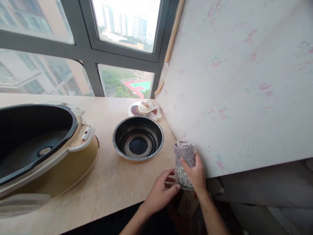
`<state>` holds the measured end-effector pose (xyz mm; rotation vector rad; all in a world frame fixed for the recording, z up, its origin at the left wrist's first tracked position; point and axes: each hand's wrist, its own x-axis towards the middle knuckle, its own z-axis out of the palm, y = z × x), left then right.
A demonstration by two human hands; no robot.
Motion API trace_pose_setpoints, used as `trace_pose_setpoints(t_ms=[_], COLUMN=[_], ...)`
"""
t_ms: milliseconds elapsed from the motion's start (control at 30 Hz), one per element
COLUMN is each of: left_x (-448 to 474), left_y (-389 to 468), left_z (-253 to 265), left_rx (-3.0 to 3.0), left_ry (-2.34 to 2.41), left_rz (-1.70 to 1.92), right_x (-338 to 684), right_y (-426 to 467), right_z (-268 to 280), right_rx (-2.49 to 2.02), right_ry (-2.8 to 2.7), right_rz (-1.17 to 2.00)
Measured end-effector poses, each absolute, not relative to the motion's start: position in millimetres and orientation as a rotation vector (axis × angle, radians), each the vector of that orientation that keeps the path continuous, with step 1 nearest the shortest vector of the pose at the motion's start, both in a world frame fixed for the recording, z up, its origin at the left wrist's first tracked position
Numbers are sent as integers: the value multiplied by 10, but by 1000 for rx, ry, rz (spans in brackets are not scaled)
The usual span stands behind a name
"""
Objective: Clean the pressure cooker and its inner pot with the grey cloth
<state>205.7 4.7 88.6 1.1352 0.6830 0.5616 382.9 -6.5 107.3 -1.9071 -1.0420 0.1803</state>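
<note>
A rolled purple-grey towel (pixel 185 156) with a pale pattern on its lower part stands near the right end of the wooden surface, close to the wall. My right hand (pixel 197 173) grips it from the right, thumb across its front. On its left side is my left hand (pixel 162 189), with fingers apart and curved; the thumb tip is at the towel's lower edge, and I cannot tell whether it touches. Left of the towel sits a black inner pot (pixel 138 138), its bottom marked with a pale ring.
A large rice cooker body (pixel 80 156), lid off, fills the left of the wooden surface (pixel 110 182). Behind the inner pot lies a round cream-coloured lid part (pixel 144 107). A floral-papered wall (pixel 232 81) bounds the right side, and a grey-framed window (pixel 124 54) the back.
</note>
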Motion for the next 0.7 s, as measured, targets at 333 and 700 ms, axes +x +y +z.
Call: trace_pose_setpoints(t_ms=[333, 700], left_x=[1631, 959], left_y=[320, 521], left_z=[895, 1052], left_rx=[1273, 1325], left_ry=[795, 996], left_rz=[505, 609], right_x=[3982, 4153], right_y=[521, 737], right_z=[353, 309], right_rx=[-1976, -1983], right_ry=[-1542, -1676], right_rz=[-120, -129])
